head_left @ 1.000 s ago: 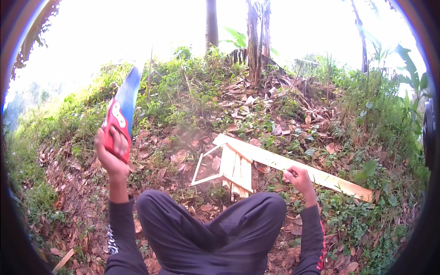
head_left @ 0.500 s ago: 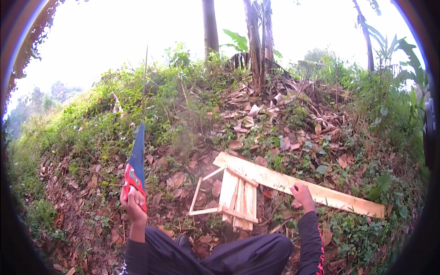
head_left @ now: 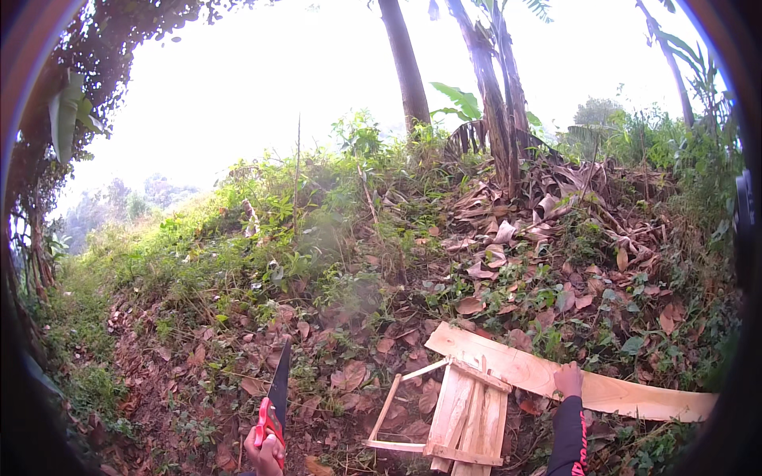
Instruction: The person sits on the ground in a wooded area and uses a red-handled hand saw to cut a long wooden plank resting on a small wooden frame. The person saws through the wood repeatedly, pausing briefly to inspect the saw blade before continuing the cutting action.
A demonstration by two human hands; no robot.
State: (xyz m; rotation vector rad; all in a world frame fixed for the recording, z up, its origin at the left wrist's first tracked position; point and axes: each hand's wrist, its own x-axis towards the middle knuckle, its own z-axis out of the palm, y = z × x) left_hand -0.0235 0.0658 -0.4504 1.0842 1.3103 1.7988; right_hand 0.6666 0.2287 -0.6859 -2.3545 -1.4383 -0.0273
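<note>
The left hand, low at the frame's bottom edge, is closed around the red handle of a handsaw, whose dark blade points upward and away over the leaf litter, clear of any wood; the right hand lies on the long pale plank, fingers bent over its near edge, pressing or steadying it rather than lifting it, though whether it truly grips the edge cannot be told from this angle; the dark sleeve with a reddish stripe runs down from it to the lower rim. The plank lies slanted across the ground, its left end resting on the far corner of a small slatted wooden frame, a crate-like piece of thin battens lying flat among brown leaves; the saw is well apart from both, to their left. By my reading the work stands at the point of bracing the plank before a cut, the saw held ready but not yet brought to the wood; the next move would seem to call for carrying the blade across to the plank beside the holding hand, setting the teeth square to its edge, and keeping the board firmly pinned on the uneven slope of weeds, dry leaves and tree trunks beyond.
</note>
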